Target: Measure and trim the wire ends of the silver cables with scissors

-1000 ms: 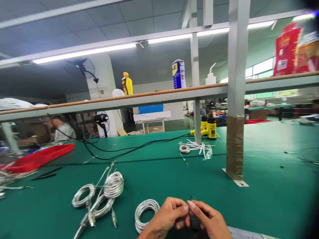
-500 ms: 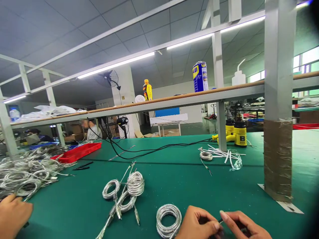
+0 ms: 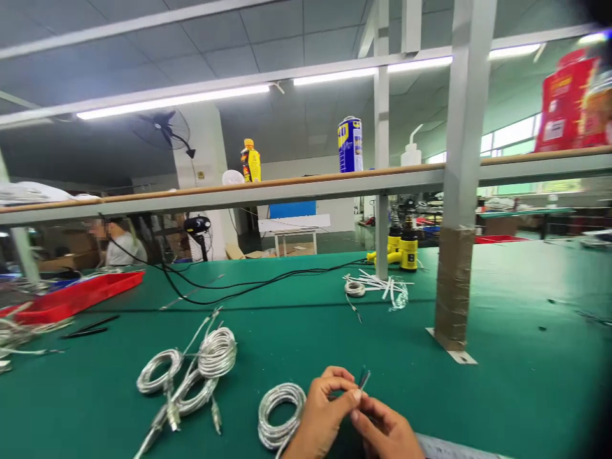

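Observation:
My left hand (image 3: 325,411) is closed, its fingertips pinching the stripped end of a cable. Thin wires (image 3: 365,378), dark and pale, stick up above the fingertips. Against it, my right hand (image 3: 386,431) is closed too, with thumb and fingers pinched at the same cable end. Beside my left wrist lies a coil of silvery clear-jacketed cable (image 3: 264,426); whether it joins the held end is hidden. Farther left is a bundle of similar coiled cables (image 3: 217,352) with metal USB plugs (image 3: 173,415). A steel ruler (image 3: 454,449) shows by my right wrist.
A taped grey post (image 3: 454,287) rises from the green table at right. Yellow heat guns (image 3: 406,252), white tubing pieces (image 3: 377,284) and a small coil (image 3: 354,289) lie behind. A red tray (image 3: 81,296) and black pens (image 3: 90,330) are left. An overhead shelf (image 3: 296,188) holds bottles.
The view has swung right, so another person's hand at the left has left the picture. My hands have come together and risen, and the wire ends now show above my fingers.

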Available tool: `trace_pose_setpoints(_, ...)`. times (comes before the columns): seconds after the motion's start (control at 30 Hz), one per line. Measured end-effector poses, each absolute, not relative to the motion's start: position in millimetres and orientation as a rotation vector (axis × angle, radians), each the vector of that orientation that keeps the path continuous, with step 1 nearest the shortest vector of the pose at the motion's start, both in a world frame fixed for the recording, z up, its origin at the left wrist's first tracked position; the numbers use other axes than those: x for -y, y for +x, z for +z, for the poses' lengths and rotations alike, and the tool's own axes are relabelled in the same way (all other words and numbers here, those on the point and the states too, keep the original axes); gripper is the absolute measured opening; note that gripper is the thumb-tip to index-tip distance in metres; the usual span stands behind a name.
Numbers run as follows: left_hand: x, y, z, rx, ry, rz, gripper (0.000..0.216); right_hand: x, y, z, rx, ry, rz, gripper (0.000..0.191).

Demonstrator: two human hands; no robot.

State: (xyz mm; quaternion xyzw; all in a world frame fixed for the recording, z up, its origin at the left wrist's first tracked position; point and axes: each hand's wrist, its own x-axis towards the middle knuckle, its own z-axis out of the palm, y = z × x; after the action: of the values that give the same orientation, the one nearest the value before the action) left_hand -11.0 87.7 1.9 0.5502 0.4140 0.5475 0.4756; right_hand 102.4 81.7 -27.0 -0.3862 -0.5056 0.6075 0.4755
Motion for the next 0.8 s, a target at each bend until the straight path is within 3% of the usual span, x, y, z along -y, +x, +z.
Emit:
trace_pose_setpoints(0.43, -75, -11, 13, -0.854, 1.087, 1.205, 0.013, -76, 111, -16, 1.515, -0.777, 1.438, 0.045)
trace_pose_setpoints(0.8, -72, 0, 16, -0.818, 1.064, 1.262, 0.017, -73, 112, -20, 1.412, -0.972, 1.386, 0.039)
